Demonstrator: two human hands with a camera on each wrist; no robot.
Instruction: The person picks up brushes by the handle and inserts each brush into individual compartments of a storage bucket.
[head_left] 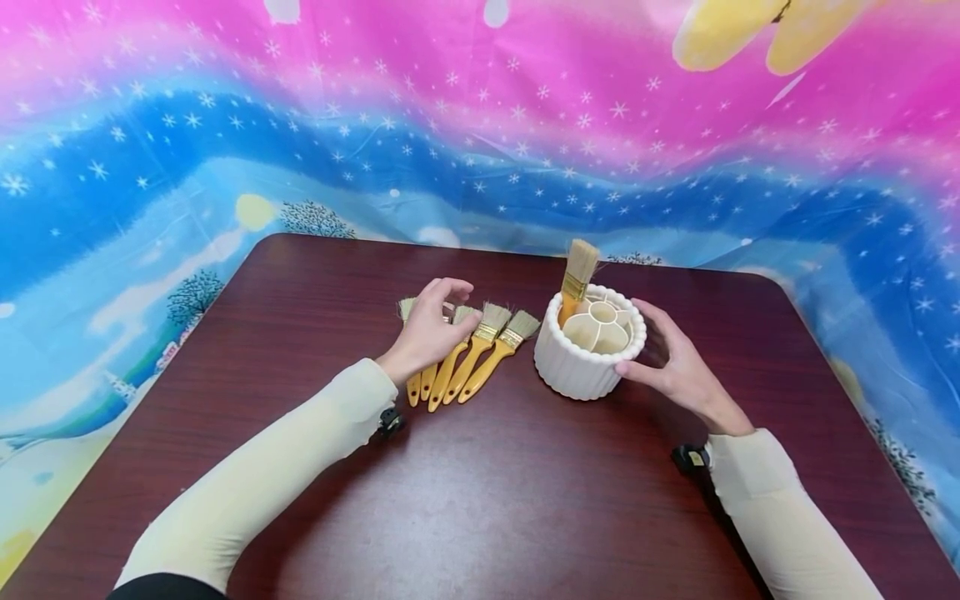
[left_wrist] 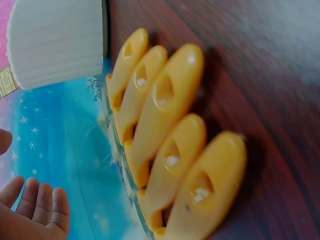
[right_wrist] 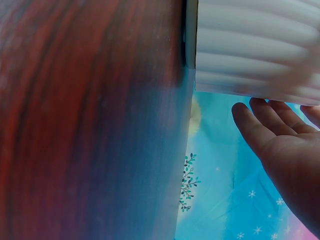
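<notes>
Several paintbrushes (head_left: 476,360) with yellow handles and pale bristles lie side by side on the table, handle ends toward me. Over their left part is my left hand (head_left: 433,327), which hides some bristles. In the left wrist view its thumb and fingers are apart with nothing between them, beyond the yellow handles (left_wrist: 170,100). A white ribbed round holder (head_left: 577,373) with a flower-shaped divider stands to the right, one paintbrush (head_left: 579,271) upright in its back-left compartment, bristles up. My right hand (head_left: 678,367) rests against the holder's right side, thumb in front, its fingers fairly straight.
A dark reddish-brown wooden table (head_left: 450,500) lies under everything, with rounded far corners. Behind it and along its sides hangs a pink and blue cloth (head_left: 420,133) with snowflakes.
</notes>
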